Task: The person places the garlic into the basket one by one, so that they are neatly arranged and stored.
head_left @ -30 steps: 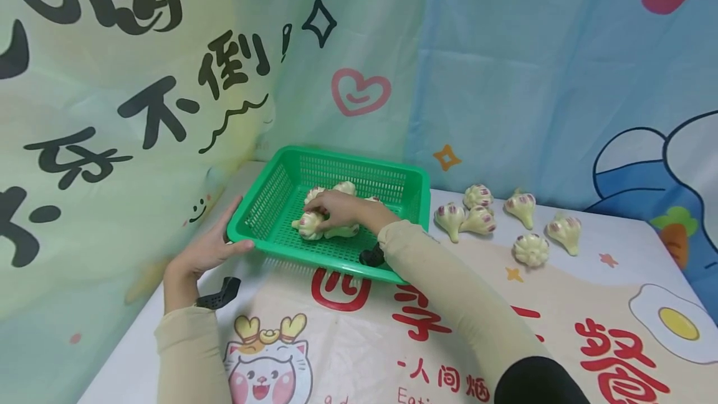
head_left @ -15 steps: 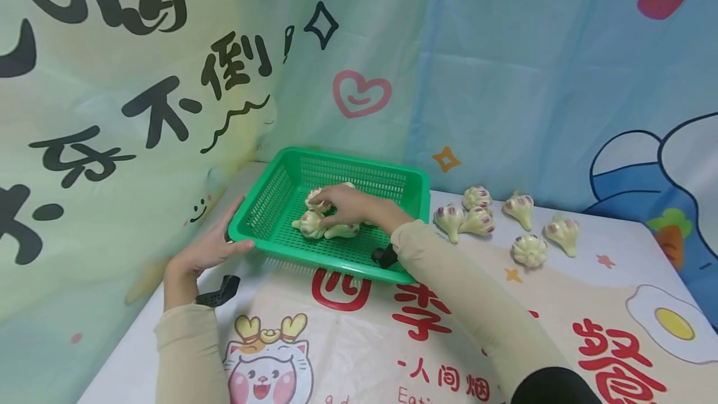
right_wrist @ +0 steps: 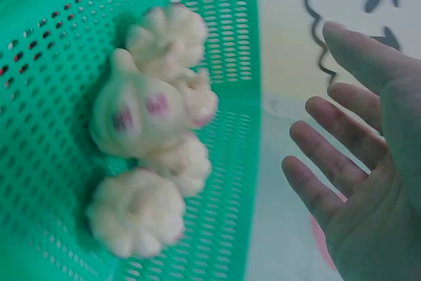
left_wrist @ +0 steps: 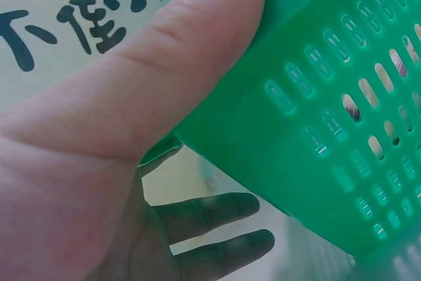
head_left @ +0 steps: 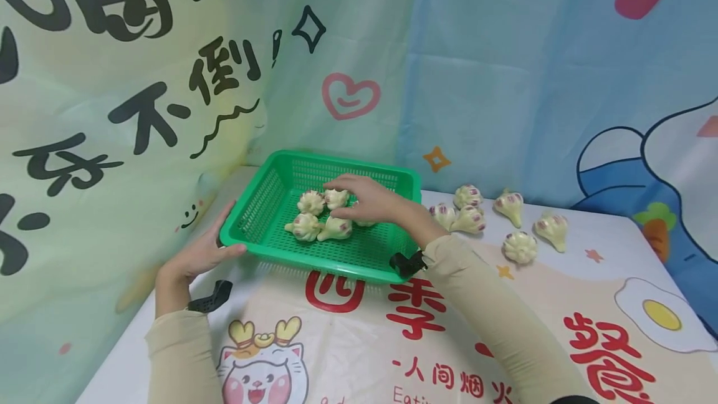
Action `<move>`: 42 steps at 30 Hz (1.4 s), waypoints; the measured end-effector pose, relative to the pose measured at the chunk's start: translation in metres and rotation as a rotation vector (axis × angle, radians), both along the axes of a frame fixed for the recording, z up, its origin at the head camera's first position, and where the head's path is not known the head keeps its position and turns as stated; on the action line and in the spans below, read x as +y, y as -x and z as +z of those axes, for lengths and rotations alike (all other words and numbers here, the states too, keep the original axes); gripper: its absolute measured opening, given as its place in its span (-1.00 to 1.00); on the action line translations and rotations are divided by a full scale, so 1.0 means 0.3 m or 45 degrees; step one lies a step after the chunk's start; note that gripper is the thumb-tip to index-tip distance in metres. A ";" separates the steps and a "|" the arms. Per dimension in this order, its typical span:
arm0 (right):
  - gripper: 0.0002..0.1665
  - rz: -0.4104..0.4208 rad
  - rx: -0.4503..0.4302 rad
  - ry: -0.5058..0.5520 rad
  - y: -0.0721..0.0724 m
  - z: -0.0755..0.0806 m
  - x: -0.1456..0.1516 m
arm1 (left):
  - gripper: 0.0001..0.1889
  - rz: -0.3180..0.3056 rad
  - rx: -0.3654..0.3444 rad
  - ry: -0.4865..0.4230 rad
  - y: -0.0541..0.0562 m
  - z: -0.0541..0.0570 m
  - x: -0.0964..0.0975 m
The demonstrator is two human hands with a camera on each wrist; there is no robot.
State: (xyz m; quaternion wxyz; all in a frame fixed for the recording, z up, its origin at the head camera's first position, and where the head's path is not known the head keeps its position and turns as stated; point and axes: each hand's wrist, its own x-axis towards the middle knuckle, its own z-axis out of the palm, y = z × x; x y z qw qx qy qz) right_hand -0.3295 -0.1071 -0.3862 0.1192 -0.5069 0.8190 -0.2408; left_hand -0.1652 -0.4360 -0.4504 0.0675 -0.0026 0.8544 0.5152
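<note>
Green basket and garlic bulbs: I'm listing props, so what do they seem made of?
The green basket looks like slightly shiny moulded plastic: regular slots, even colour. The garlic bulbs may be satin-painted foam or plastic, given smooth, purple-blotched surfaces; possibly real.

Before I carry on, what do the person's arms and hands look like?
The left hand and right hand wear no gloves. The left sleeve and right sleeve are long, plain and beige. Near the cuffs sit a small black left wrist device and a matching right wrist device. I can make out no cables.
</note>
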 end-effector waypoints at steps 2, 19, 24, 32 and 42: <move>-0.27 -0.052 0.013 0.043 -0.008 0.017 0.049 | 0.04 -0.001 -0.003 0.009 0.004 -0.004 0.004; -0.11 -0.447 -0.109 0.461 -0.045 -0.058 0.455 | 0.04 -0.023 -0.010 -0.005 -0.017 -0.006 0.002; -0.14 -0.578 -0.119 0.558 -0.035 -0.098 0.574 | 0.02 -0.029 0.004 0.006 -0.012 -0.009 0.005; -0.16 -0.809 -0.116 0.621 -0.026 -0.137 0.744 | 0.02 -0.031 0.011 0.000 -0.009 0.000 0.008; -0.16 -0.965 -0.013 0.577 -0.024 -0.133 0.872 | 0.02 -0.029 0.016 -0.012 -0.004 -0.009 0.009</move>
